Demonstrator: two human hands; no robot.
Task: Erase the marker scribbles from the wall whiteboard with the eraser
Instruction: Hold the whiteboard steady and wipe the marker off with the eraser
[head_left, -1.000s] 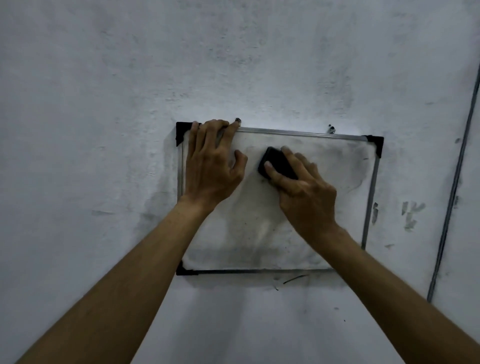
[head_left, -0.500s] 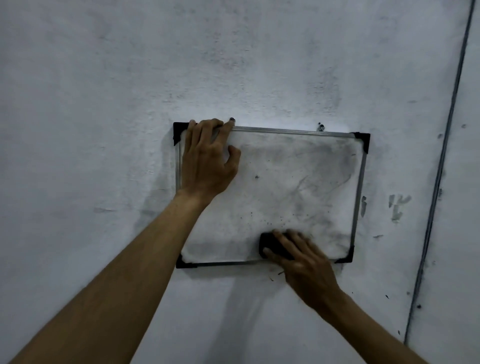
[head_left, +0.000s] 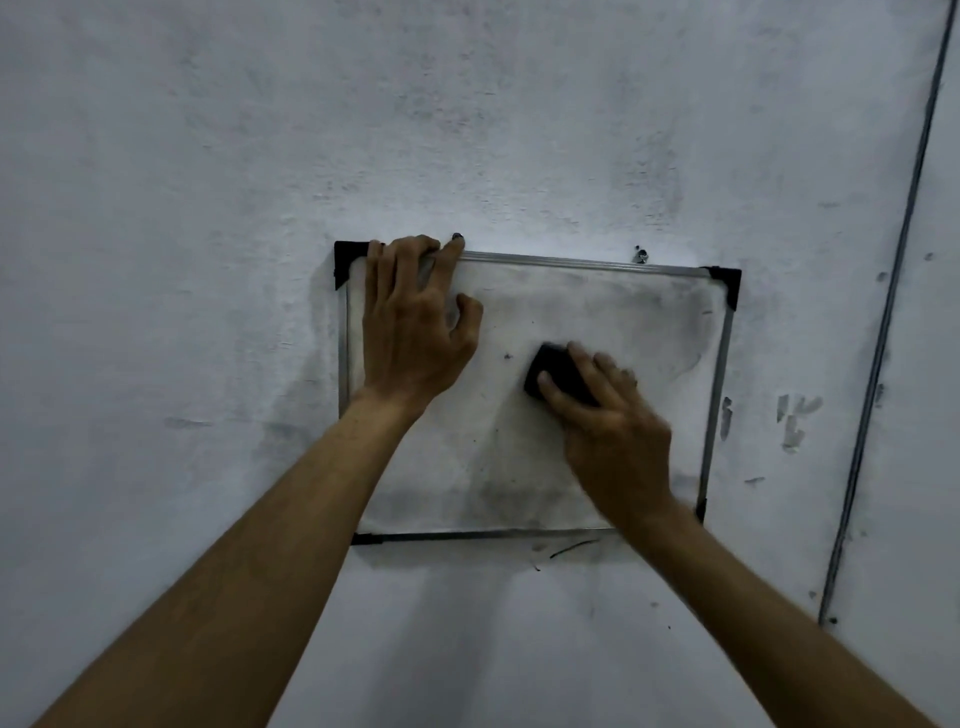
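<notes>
Right hand (head_left: 618, 431) grips eraser (head_left: 557, 375) mid-board (head_left: 649, 322), long axis tilted; grey smears lie up-right of its fingers. Left hand (head_left: 415, 332) flat, fingers curled over top frame, apparently steadying.

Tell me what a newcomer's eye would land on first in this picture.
First, the black eraser under the right hand, pressed mid-board on the smudged whiteboard. Next, the left hand spread flat over the board's upper-left corner, fingers hooked on the top frame. Grey smears cloud the upper right and bottom edge.
</notes>
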